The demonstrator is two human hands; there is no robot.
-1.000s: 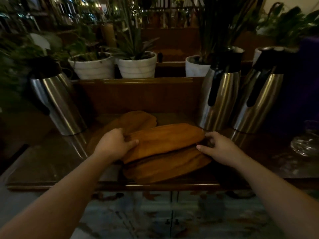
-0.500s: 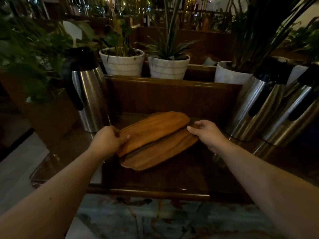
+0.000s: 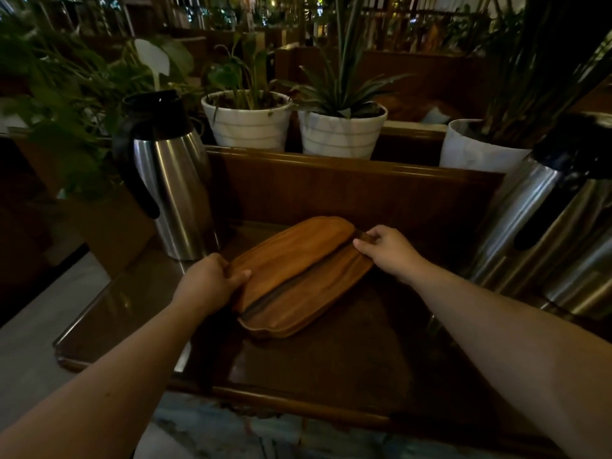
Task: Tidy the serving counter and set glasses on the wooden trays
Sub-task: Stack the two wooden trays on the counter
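Left hand point(image 3: 207, 281) fingers clamped on near-left end of top wooden tray point(image 3: 294, 253); right hand point(image 3: 385, 248) fingers pinching far-right end. Stack has swung diagonal and slid toward the left flask point(image 3: 172, 180) on the surface point(image 3: 331, 352). Trays being squared; no glasses visible. No legible writing.
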